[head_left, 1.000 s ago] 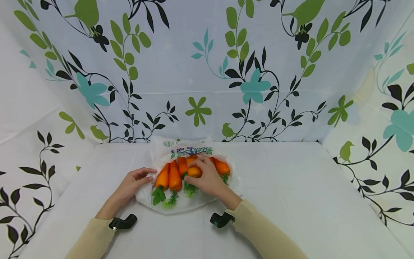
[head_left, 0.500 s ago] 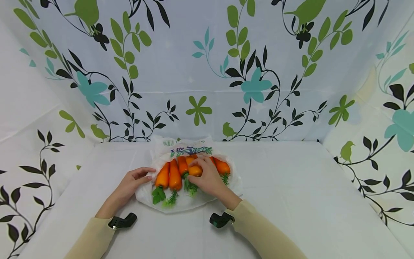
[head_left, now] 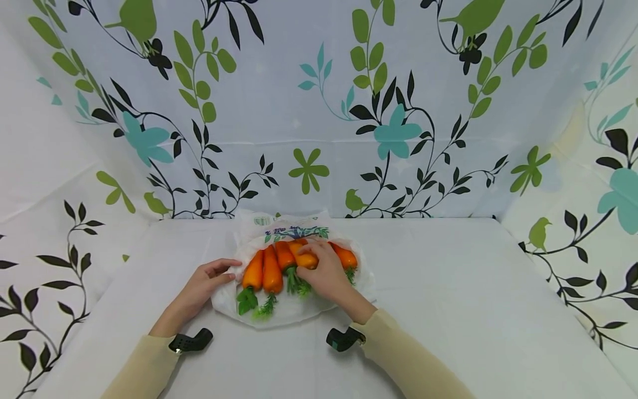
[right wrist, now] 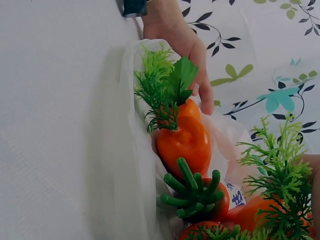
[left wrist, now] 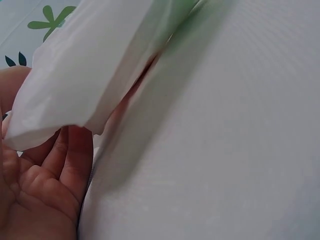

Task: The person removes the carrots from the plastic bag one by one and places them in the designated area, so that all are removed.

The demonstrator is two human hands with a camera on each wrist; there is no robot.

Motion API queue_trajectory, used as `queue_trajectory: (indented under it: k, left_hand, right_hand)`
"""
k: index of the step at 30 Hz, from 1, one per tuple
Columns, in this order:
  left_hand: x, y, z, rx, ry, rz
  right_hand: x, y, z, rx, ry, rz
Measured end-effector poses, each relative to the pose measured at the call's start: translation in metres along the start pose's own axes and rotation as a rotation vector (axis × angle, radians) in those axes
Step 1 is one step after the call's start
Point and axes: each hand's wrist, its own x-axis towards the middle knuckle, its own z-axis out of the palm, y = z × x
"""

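A white plastic bag [head_left: 271, 322] lies on the table, with several orange toy carrots with green tops in its wide mouth. My left hand [head_left: 203, 284] holds the bag's left side; in the left wrist view, the plastic [left wrist: 82, 75] passes between the thumb and fingers of that hand [left wrist: 45, 195]. My right hand [head_left: 329, 274] grips a carrot [head_left: 307, 260] among the others, its fingers over the top and partly hiding it. Left of it lie a carrot with stubby green stalks [right wrist: 192, 192] and two longer carrots [head_left: 272, 270]. Another carrot [head_left: 347, 258] shows beyond the right hand.
A white cloth covers the table [head_left: 448, 288]. Behind it hangs a pale curtain [head_left: 259, 111] printed with leaves, birds and flowers. Black wrist cameras [head_left: 191, 340] sit on both wrists, over beige sleeves [head_left: 408, 354].
My right hand has shifted slightly right with its carrot, and more of the stubby-stalked carrot beside it shows. My left hand keeps its place at the bag's left side.
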Motion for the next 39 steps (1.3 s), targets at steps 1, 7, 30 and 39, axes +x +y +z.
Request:
queue_trajectory:
  k: [1,7,30,39]
  left_hand:
    - [0.000,0.000,0.000,-0.002,0.002,0.002]
    - [-0.001,0.001,0.001,0.015,0.013,0.001]
    - [-0.004,0.001,0.000,0.009,0.008,-0.016]
    - [-0.003,-0.001,0.000,0.022,0.007,-0.028]
  right_hand:
    - [0.000,0.000,-0.001,0.004,0.003,0.002]
    - [-0.002,0.003,-0.005,-0.004,0.014,-0.001]
    - [-0.014,0.000,-0.028,0.095,0.000,0.011]
    - [-0.022,-0.003,-0.042,0.120,-0.007,0.040]
